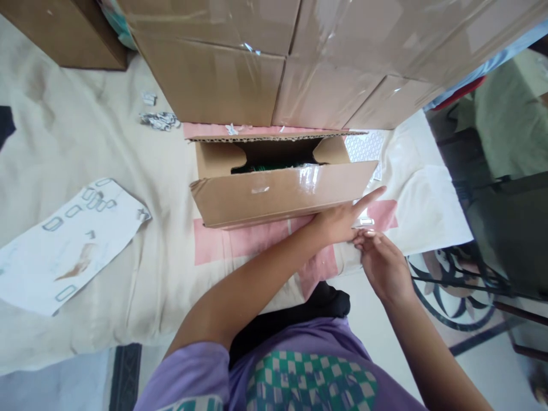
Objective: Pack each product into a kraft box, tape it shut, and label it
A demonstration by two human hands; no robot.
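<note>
A cardboard box [274, 194] lies in front of me with its top flaps raised, and dark green items show dimly inside. My left hand [338, 224] is at the box's near right corner, one finger stretched out to the right and the others partly hidden. Just beside it, my right hand [385, 268] has its fingertips pinched together, almost touching the left fingers. A small shiny pale piece [365, 222] shows between the two hands; its kind and what the fingertips grip are unclear.
Large taped cartons [317, 85] stand stacked behind the box. A printed white paper [72, 245] lies at left on the cream cloth [158, 274]. Crumpled scraps [160, 120] lie near the cartons. Another brown box [77, 34] stands at upper left, and a dark chair [505, 228] at right.
</note>
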